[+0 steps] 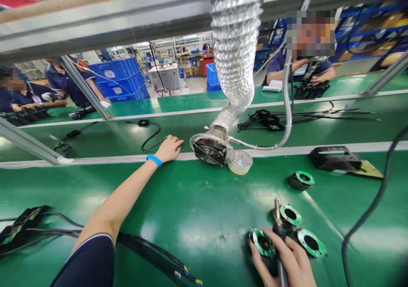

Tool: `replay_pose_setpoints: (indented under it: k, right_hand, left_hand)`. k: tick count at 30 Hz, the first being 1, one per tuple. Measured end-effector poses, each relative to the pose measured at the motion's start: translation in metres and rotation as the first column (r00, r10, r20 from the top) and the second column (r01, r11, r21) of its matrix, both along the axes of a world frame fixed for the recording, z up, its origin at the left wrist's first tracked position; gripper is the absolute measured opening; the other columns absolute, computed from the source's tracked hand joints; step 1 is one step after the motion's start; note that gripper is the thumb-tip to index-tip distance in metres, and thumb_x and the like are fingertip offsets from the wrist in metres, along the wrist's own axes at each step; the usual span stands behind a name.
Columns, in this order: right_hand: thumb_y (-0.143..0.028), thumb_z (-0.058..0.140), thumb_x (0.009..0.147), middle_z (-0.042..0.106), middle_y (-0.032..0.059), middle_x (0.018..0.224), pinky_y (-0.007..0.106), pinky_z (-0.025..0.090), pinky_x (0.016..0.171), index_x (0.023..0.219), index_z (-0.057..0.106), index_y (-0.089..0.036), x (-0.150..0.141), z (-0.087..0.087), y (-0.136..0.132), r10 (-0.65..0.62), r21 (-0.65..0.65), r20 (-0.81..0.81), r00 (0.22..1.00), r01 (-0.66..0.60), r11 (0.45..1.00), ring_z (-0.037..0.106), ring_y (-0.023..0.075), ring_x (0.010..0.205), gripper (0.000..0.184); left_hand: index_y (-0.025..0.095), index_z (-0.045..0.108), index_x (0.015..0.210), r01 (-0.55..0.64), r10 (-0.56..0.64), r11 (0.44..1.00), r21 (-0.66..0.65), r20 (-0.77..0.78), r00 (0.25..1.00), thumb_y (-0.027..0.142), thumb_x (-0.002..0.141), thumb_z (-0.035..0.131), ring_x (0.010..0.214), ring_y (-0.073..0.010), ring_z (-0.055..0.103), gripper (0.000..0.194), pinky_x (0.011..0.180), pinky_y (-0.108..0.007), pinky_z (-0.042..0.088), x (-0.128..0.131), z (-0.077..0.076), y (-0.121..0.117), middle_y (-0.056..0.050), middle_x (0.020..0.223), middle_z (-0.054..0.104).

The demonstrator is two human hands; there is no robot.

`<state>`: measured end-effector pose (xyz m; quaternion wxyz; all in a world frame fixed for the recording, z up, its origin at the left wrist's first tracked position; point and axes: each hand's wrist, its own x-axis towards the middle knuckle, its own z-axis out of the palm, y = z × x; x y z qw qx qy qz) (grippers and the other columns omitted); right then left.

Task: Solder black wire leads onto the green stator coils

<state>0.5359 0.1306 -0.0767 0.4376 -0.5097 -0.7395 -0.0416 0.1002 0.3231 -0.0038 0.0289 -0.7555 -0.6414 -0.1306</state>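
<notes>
My left hand [168,148] reaches far forward and rests palm down at the white strip along the green table's [197,210] far edge, fingers curled, with a bit of green at the fingertips; a blue wristband is on that wrist. My right hand [287,259] grips a soldering iron [278,225] near the front, tip pointing up and away. Three green ring-shaped coil parts lie around the iron: one [262,242] left of it, one [290,214] at the tip, one [310,243] to the right. A fourth ring [301,180] sits farther back.
A silver flexible duct [236,53] hangs down to a small fan inlet [210,150] with a clear cup [240,161] beside it. A black fixture [338,158] stands at right. Black cables [149,253] and a black board [19,229] lie at left. Other people work across the conveyor.
</notes>
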Motion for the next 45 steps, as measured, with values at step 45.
replay_pose_setpoints:
  k: [45]
  right_hand:
    - [-0.009, 0.059, 0.093, 0.056, 0.0087, 0.118, 0.032, 0.056, 0.087, 0.133, 0.056, -0.025, -0.093, 0.046, -0.013, 0.527, -0.232, -0.223, 0.820, -0.570, 0.788, 0.065, 0.0193, 0.098, 0.044]
  left_hand:
    - [0.021, 0.073, 0.102, 0.186, -0.084, 0.974, -0.131, 0.551, 0.830, 0.034, 0.103, 0.054, 0.099, -0.0202, 0.069, 0.022, 0.091, -0.032, 0.055, 0.116, -0.017, -0.301, -0.008, 0.112, 0.072]
